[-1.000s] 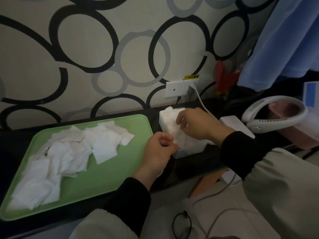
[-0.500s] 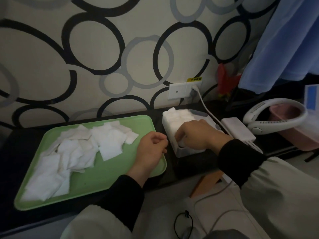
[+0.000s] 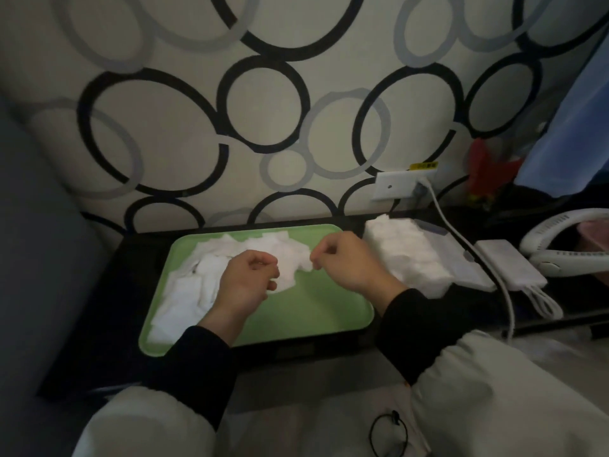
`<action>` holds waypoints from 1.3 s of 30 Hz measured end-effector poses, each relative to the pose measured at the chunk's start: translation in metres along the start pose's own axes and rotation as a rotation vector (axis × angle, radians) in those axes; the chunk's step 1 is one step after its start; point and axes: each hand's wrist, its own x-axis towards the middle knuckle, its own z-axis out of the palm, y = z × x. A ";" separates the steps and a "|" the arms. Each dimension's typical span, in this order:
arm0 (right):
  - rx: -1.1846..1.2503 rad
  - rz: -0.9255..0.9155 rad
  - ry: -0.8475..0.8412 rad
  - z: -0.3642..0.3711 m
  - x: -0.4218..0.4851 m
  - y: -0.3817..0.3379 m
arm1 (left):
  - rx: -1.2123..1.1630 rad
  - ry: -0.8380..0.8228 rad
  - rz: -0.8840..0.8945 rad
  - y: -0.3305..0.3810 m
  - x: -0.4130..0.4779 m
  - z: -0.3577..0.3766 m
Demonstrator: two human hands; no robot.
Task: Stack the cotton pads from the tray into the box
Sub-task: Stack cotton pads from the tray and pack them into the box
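Left hand (image 3: 246, 279), right hand (image 3: 346, 262), fingers curled.

Dim, flat indoor light with no glare, soft and slightly blurred throughout, edges bowed by the wide lens.

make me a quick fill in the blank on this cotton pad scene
The tray holding loose cotton pads is ___ in colour. The box stands to the tray's ___ side. The left hand and right hand are both above the ___, not the box. Missing: green; right; tray.
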 end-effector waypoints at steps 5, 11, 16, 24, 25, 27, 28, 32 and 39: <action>0.056 0.113 -0.013 0.045 0.010 0.016 | 0.068 0.038 -0.027 -0.010 0.005 -0.039; -0.054 0.197 0.007 0.072 0.022 0.017 | 0.102 -0.007 -0.039 -0.015 0.011 -0.053; -0.127 0.232 0.069 0.085 0.034 0.015 | 0.106 -0.032 -0.033 -0.013 0.012 -0.052; -0.024 0.135 0.077 0.082 0.037 0.015 | 0.120 -0.050 -0.020 -0.010 0.010 -0.048; 0.020 0.118 0.087 0.080 0.036 0.014 | 0.122 -0.043 -0.012 -0.011 0.010 -0.049; 0.116 0.089 0.113 0.072 0.030 0.008 | 0.121 -0.021 0.019 -0.012 0.009 -0.050; 0.158 0.072 0.124 0.067 0.027 0.005 | 0.118 -0.012 0.040 -0.012 0.008 -0.050; 0.389 -0.044 -0.006 0.054 0.015 -0.007 | 0.071 -0.065 0.099 -0.006 0.004 -0.049; 0.602 -0.134 -0.151 0.059 0.005 -0.016 | -0.130 -0.082 0.124 0.003 -0.001 -0.045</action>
